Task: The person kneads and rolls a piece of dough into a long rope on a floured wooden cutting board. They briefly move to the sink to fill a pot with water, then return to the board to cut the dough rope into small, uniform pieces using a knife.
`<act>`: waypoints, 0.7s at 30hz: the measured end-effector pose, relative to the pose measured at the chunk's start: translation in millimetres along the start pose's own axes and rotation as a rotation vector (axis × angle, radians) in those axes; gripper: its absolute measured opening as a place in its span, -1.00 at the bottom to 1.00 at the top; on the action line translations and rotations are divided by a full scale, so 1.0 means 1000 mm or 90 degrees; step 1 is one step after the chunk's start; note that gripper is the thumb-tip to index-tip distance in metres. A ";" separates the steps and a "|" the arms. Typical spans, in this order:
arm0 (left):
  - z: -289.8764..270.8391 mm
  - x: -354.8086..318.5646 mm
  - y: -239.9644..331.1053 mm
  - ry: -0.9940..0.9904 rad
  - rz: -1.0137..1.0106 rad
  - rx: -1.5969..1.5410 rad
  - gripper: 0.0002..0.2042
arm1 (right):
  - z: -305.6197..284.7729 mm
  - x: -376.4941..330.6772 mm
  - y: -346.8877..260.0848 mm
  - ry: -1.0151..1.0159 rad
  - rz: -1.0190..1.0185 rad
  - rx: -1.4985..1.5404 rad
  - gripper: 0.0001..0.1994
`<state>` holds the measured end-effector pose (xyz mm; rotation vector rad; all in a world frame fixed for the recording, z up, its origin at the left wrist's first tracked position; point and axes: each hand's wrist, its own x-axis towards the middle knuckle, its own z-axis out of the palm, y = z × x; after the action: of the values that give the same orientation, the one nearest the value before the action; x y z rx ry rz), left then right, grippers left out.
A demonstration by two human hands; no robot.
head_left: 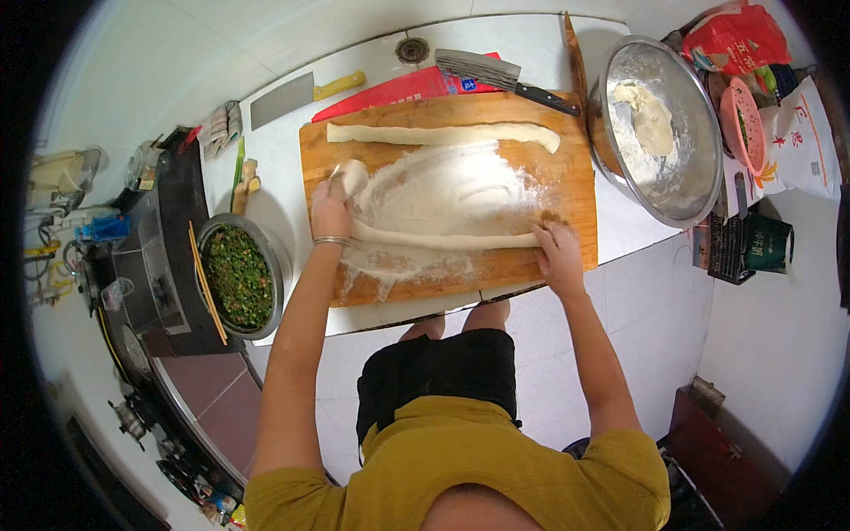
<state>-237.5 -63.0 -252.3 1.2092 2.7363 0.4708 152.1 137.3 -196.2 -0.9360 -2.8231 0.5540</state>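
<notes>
A long, thin dough rope (443, 239) lies across the near part of a floured wooden board (580, 199). My left hand (331, 215) is closed around its left end. A thicker stub of dough (353, 177) sticks up beside those fingers; whether it joins the rope is hidden by the hand. At the rope's right end, my right hand (560, 253) has its fingers curled onto the dough. A second, thicker dough rope (443, 134) rests along the board's far edge. White flour (460, 190) is spread between the two ropes.
Right of the board stands a large metal bowl (708, 168) with dough and flour. Two cleavers, one yellow-handled (283, 102) and one black-handled (478, 66), lie beyond the board. At left are a bowl of chopped green filling (237, 274), chopsticks (206, 283) and ginger (248, 175).
</notes>
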 end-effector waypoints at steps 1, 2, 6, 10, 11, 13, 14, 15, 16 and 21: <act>-0.007 0.009 0.008 -0.023 0.108 -0.003 -0.59 | 0.006 -0.001 0.011 -0.010 -0.013 0.032 -0.55; -0.016 0.018 0.016 -0.046 0.214 -0.005 -0.62 | 0.012 -0.002 0.021 -0.020 -0.026 0.064 -0.58; -0.036 0.019 0.064 -0.028 0.281 0.013 -0.63 | -0.001 0.032 -0.003 0.022 -0.086 0.065 -0.62; -0.032 -0.035 0.073 -0.072 0.468 -0.063 -0.68 | 0.007 0.056 -0.001 -0.014 -0.147 0.050 -0.58; -0.028 -0.048 0.061 -0.136 0.453 -0.035 -0.69 | 0.010 0.061 0.001 -0.026 -0.163 0.037 -0.57; -0.029 -0.054 0.046 -0.198 0.418 0.006 -0.73 | -0.013 0.077 -0.010 -0.065 -0.199 0.059 -0.55; -0.031 -0.054 0.038 -0.198 0.399 0.019 -0.75 | -0.021 0.087 -0.017 -0.085 -0.217 0.069 -0.54; -0.034 -0.055 0.033 -0.201 0.380 0.031 -0.77 | -0.022 0.096 -0.022 -0.090 -0.236 0.085 -0.55; -0.037 -0.054 0.028 -0.197 0.377 0.034 -0.77 | -0.020 0.107 -0.030 -0.094 -0.254 0.101 -0.55; -0.058 -0.050 0.046 -0.208 0.368 -0.039 -0.72 | 0.057 0.165 -0.093 -0.131 -0.439 0.001 -0.55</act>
<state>-185.1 -84.3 -183.6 1.8670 2.0666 0.3596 -44.4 149.1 -214.9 0.1346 -3.0408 0.5680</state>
